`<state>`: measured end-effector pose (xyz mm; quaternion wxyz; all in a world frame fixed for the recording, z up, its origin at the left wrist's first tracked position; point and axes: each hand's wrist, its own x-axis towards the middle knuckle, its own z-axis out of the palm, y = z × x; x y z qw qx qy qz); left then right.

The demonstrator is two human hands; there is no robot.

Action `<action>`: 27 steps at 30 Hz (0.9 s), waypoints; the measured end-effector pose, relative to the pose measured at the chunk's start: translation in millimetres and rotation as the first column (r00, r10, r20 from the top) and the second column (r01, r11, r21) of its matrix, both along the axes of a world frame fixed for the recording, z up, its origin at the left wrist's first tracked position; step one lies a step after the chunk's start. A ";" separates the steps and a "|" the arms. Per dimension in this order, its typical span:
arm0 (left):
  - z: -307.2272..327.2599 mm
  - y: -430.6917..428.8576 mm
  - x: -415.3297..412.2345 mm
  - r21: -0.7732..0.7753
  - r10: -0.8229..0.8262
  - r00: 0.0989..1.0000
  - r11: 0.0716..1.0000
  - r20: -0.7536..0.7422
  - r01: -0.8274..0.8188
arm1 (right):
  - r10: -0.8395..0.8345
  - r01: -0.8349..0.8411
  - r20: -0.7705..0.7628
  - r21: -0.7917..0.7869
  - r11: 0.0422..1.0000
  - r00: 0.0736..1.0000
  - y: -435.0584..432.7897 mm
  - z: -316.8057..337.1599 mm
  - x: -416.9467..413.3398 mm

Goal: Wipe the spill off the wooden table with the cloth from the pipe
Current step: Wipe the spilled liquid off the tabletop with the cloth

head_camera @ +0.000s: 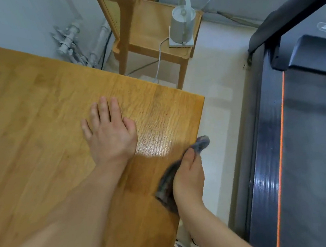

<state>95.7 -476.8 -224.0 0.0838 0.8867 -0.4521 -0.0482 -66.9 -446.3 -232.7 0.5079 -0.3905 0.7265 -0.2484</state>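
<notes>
Gripping the grey cloth (170, 181) bunched in the right hand (188, 174), lower right of centre, at the wooden tabletop (33, 110) edge. Left hand (111, 133) lies open, flat mid-frame beside a shiny patch (156, 146).

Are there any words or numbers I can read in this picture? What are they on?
No text can be read.
Treadmill: a pale logo mark near its top right edge, too blurred and cut off to read.
Kettle, wooden table, cloth: no writing visible.
</notes>
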 end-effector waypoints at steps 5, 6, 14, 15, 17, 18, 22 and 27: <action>-1.7 1.5 1.2 -0.014 -0.002 1.000 1.000 0.000 0.002 | 0.046 -0.048 -0.058 -0.028 0.998 0.997 -53.3 3.9 2.0; -1.5 1.2 2.2 -0.017 0.005 1.000 1.000 0.000 -0.005 | 0.043 -0.046 -0.071 -0.041 0.998 0.997 -83.8 3.8 5.9; -2.2 0.5 3.6 -0.012 0.011 1.000 1.000 -0.007 -0.011 | 0.044 -0.069 -0.181 -0.133 0.989 0.982 -145.6 -2.6 7.9; -2.4 0.1 3.0 -0.011 0.004 1.000 1.000 -0.010 -0.004 | 0.042 -0.066 -0.179 -0.133 0.989 0.983 -142.0 -2.6 7.2; -2.1 0.4 2.8 -0.002 -0.008 1.000 1.000 -0.025 0.008 | 0.052 -0.076 -0.186 -0.128 0.989 0.981 -127.4 -0.9 5.3; -1.4 1.4 2.8 -0.001 -0.016 0.999 1.000 -0.038 0.016 | 0.067 -0.093 -0.198 -0.126 0.988 0.978 -115.9 -0.5 4.1; -0.4 38.5 -3.9 0.037 -0.143 0.986 0.989 -0.080 0.147 | 0.103 -0.134 -0.222 -0.131 0.982 0.970 -45.9 -2.7 1.0; 0.6 157.2 -24.4 0.079 -0.283 0.956 0.954 -0.071 0.288 | 0.069 -0.090 -0.188 -0.106 0.990 0.980 46.0 -4.2 -3.6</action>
